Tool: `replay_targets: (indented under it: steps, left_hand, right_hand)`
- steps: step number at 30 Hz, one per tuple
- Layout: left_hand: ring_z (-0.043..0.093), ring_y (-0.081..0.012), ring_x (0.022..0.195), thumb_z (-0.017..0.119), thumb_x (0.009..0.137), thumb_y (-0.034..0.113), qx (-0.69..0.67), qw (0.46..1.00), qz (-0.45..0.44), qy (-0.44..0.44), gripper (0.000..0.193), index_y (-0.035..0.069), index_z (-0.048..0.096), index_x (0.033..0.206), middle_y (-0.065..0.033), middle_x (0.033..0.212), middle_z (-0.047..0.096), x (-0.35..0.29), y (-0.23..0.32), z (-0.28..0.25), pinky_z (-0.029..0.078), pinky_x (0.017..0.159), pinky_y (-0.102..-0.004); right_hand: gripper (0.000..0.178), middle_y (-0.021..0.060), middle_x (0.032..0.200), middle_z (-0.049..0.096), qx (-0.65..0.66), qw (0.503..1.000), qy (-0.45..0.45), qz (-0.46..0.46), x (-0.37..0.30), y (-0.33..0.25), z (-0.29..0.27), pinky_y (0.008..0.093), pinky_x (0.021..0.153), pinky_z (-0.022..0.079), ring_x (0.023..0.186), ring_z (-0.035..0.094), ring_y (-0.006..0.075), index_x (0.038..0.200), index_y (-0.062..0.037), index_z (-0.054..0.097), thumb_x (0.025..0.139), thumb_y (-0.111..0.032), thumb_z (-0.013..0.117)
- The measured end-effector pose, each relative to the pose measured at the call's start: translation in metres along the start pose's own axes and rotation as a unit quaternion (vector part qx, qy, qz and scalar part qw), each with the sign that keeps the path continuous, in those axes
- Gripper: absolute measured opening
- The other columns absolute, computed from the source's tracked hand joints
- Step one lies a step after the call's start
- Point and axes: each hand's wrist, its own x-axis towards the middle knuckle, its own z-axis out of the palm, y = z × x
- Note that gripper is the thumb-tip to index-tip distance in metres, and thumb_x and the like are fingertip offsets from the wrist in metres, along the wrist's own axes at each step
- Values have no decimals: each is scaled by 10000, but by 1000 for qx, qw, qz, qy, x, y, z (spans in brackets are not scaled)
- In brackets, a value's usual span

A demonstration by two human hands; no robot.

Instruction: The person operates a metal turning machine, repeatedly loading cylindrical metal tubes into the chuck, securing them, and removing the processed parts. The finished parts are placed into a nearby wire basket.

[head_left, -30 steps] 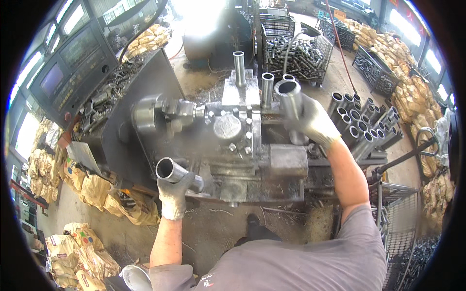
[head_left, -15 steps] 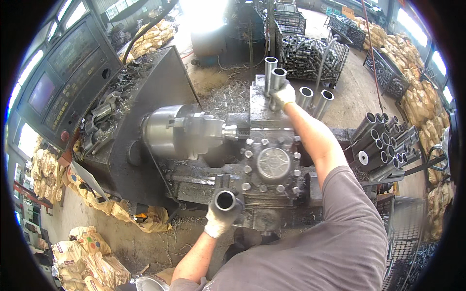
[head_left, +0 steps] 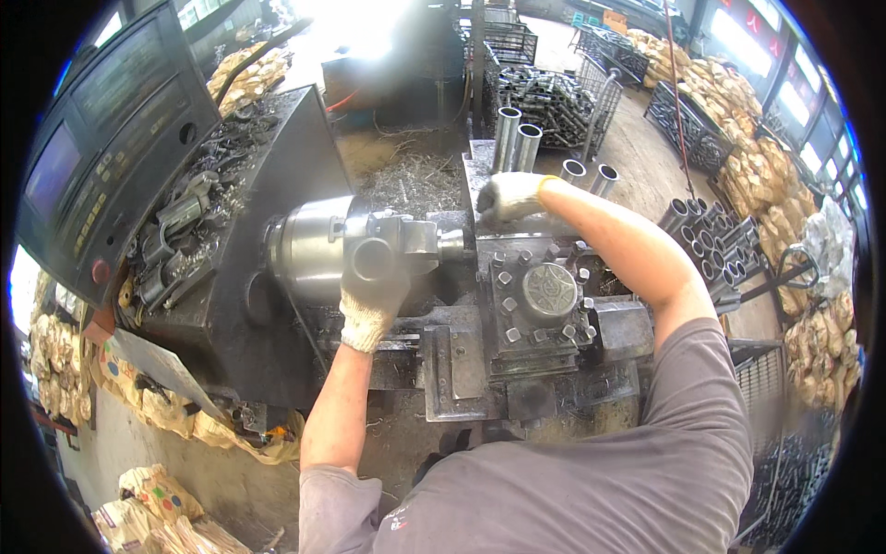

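My left hand (head_left: 374, 297), in a pale knit glove, is in front of the lathe chuck (head_left: 316, 242). Its fingers close round a short metal tube (head_left: 373, 259), whose round end faces up, slightly smeared. My right hand (head_left: 515, 197), gloved with dark fingertips, is curled above the slab behind the tool post (head_left: 548, 292); whatever it may grip is hidden. Two upright metal tubes (head_left: 506, 138) stand just beyond the right hand. Two more tubes (head_left: 605, 179) stand to the right, past my forearm.
A bundle of metal tubes (head_left: 709, 238) stands at the right. On the left are the control panel (head_left: 97, 148) and a shelf with metal parts (head_left: 185, 217). Wire crates (head_left: 544, 106) full of parts and tan sacks (head_left: 752, 175) lie farther off. Metal shavings (head_left: 415, 180) litter the area behind the chuck.
My left hand has moved up and forward with the tube, from the front of the lathe to the chuck. My right hand has left the upright tube and come nearer and to the left.
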Motion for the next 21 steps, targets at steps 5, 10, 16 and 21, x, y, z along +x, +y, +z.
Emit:
replay_targets:
  steps: [5, 10, 16, 21]
  left_hand:
    - [765, -191, 915, 740, 931, -50, -267, 939, -154, -154, 221, 12, 640, 1118, -109, 1000, 742, -50, 63, 5, 674, 767, -365]
    - [743, -178, 953, 815, 844, -14, -145, 963, -88, -209, 360, 51, 660, 1163, -83, 1052, 735, -129, 40, 53, 615, 869, -344]
    - [723, -240, 1159, 848, 797, -18, -64, 955, -167, -238, 587, 26, 640, 1344, -134, 1262, 724, -147, 53, 55, 580, 1005, -362]
    - [679, -323, 1284, 677, 828, -62, 95, 992, -27, -74, 611, -30, 614, 1435, -217, 1348, 699, -62, 56, -2, 517, 1124, -421]
  right_hand:
    - [385, 190, 1088, 808, -23, 995, 87, -38, 3, 14, 4, 457, 941, 582, 1023, 762, 367, 1128, -70, 818, 874, -345, 728]
    - [357, 200, 998, 789, -68, 977, 121, -160, 44, 41, 15, 493, 896, 574, 955, 746, 396, 986, -21, 791, 825, -332, 722]
    - [709, 209, 1250, 747, 122, 983, -109, -78, 74, 25, 17, 436, 827, 660, 983, 765, 300, 1283, 13, 739, 813, -494, 894]
    - [648, 141, 1205, 766, 55, 985, -123, -106, 118, 7, 69, 436, 808, 648, 960, 755, 290, 1278, -59, 744, 793, -458, 902]
